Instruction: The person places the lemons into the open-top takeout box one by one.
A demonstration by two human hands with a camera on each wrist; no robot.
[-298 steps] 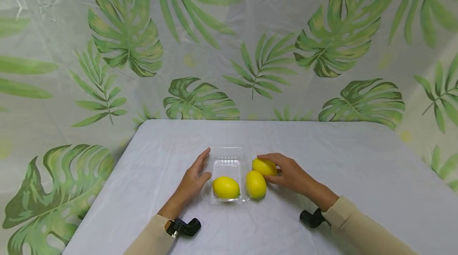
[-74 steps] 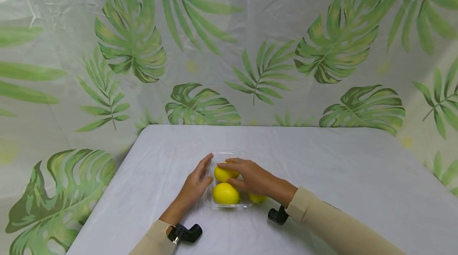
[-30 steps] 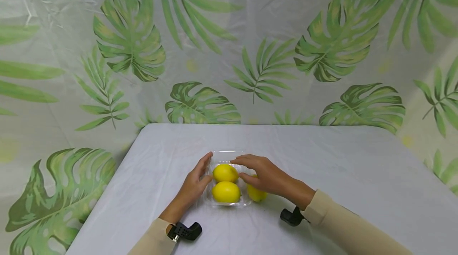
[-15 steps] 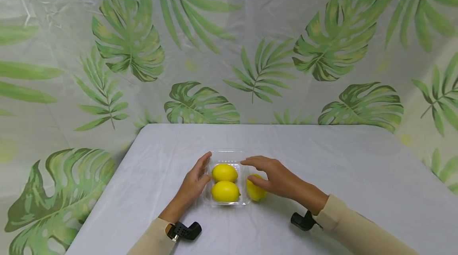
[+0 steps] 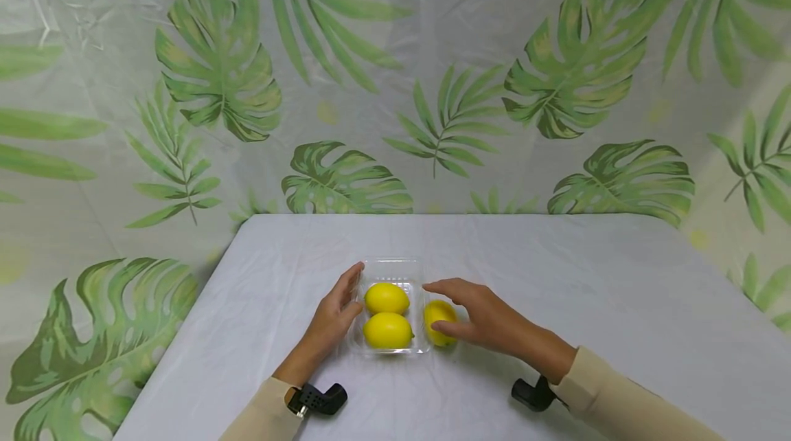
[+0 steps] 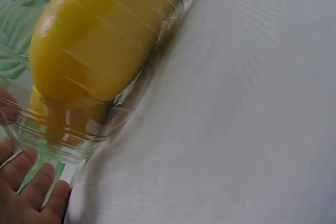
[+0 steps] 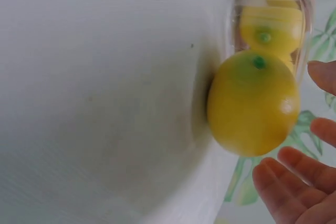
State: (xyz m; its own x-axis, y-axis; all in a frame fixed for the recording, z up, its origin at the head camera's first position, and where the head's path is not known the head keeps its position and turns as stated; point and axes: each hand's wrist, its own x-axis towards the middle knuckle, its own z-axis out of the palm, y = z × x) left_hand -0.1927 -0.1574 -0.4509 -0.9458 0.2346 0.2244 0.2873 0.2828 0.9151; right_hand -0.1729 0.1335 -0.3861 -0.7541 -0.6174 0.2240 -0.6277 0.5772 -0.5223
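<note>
Two yellow lemons, a far one (image 5: pixel 386 298) and a near one (image 5: pixel 388 331), lie one behind the other in a clear plastic container (image 5: pixel 395 266). My left hand (image 5: pixel 332 316) rests along the container's left wall, fingers extended. A third lemon (image 5: pixel 437 314) sits on the table just outside the right wall. Over it my right hand (image 5: pixel 485 314) spreads, thumb and fingers apart, the thumb overlapping the lemon in the head view. The right wrist view shows a gap between this loose lemon (image 7: pixel 252 103) and my fingertips (image 7: pixel 268 177).
A white cloth covers the table (image 5: pixel 556 262). Behind it hangs a backdrop (image 5: pixel 457 29) printed with green leaves. Black wrist cameras sit on both wrists, the left one (image 5: pixel 318 400) and the right one (image 5: pixel 533 394) close over the cloth.
My right hand has put a second lemon into the container behind the first, let go, and drawn back right to the loose lemon. My left hand has stayed at the container's left side.
</note>
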